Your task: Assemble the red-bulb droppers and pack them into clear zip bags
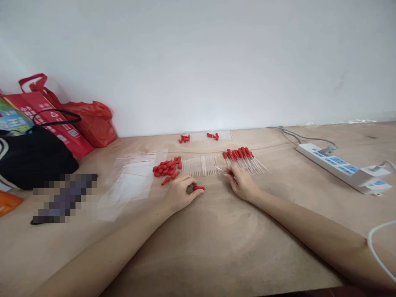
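Observation:
My left hand is closed in a loose pinch on a small red rubber bulb, which points right. Just beyond that hand lies a pile of loose red bulbs. My right hand pinches a thin clear tube whose end points left. Between the hands and slightly farther off, a row of clear glass tubes lies side by side. Behind my right hand rests a group of tubes with red bulbs on their ends.
Clear plastic bags lie left of the bulbs. More red bulbs and a clear bag are near the wall. A white power strip with cables stands right. Red bags, a black bag and a pixelated dark object are left.

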Demonstrator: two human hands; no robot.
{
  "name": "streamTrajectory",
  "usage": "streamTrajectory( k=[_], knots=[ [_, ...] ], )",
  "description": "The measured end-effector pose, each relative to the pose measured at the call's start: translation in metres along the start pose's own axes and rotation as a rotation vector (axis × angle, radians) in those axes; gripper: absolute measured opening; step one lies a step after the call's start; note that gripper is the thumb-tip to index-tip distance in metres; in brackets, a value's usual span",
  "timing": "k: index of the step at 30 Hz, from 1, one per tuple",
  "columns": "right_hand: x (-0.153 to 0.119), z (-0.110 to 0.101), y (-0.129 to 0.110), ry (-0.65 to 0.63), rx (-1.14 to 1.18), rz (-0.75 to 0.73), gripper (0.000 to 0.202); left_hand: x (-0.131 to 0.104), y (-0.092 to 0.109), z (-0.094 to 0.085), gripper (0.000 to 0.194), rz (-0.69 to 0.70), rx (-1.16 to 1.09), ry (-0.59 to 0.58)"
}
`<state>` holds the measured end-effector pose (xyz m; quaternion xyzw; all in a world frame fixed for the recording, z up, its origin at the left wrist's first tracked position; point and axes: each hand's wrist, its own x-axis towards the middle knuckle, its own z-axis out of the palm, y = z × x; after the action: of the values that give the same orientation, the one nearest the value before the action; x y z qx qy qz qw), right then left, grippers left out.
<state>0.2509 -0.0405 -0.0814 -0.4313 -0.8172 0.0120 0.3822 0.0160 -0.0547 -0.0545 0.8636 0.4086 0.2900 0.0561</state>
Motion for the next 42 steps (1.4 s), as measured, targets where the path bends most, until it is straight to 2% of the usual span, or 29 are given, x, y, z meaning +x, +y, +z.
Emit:
streamTrajectory(
  k=[4,9,15,29,42],
  knots=[
    [-0.005,-0.005,-0.011,-0.075,-0.012,-0.119,0.025,0.003,-0.002,0.005,0.011,0.063,-0.022,-0.014],
    [-0.003,-0.005,-0.019,-0.157,-0.002,-0.173,0.022,0.005,0.002,0.006,0.011,0.083,-0.043,0.004],
    [-0.003,-0.005,-0.021,-0.153,0.022,-0.185,0.021,0.005,0.006,0.004,0.009,0.014,-0.056,-0.018],
    [0.000,-0.007,-0.023,-0.203,0.049,-0.228,0.022,0.001,0.012,0.004,0.017,0.128,-0.189,-0.014],
    [0.002,-0.007,-0.028,-0.213,-0.160,-0.348,0.025,-0.002,0.010,0.007,0.018,0.200,-0.123,-0.017]
  ],
)
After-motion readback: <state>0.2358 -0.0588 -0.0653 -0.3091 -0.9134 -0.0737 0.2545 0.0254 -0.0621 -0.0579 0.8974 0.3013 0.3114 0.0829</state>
